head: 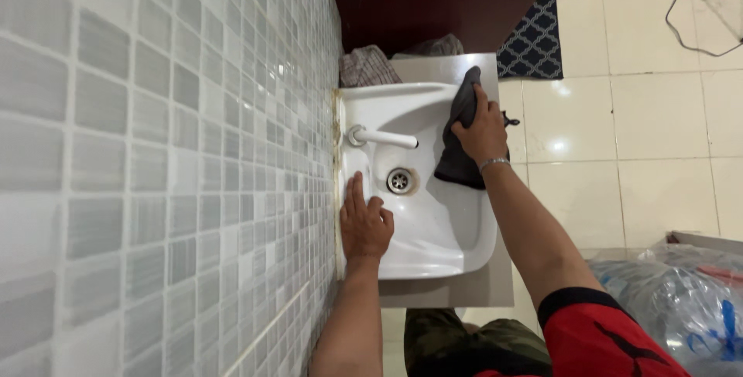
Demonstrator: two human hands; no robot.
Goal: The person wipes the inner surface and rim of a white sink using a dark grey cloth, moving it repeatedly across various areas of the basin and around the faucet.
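Note:
A white wall-mounted sink (441, 230) with a white tap (381, 138) and a metal drain (398, 180) juts out from the grey tiled wall. My right hand (481, 133) presses a dark grey cloth (458, 162) against the sink's front rim; the cloth drapes into the basin. Fingers spread, my left hand (364, 222) lies flat on the sink's back ledge beside the wall and holds nothing.
The grey mosaic tile wall (155, 176) fills the left. A checked cloth (368, 66) lies on the grey counter (441, 67) past the sink. A clear plastic bag (673, 299) sits on the white tiled floor at the lower right. A patterned rug (532, 36) is further off.

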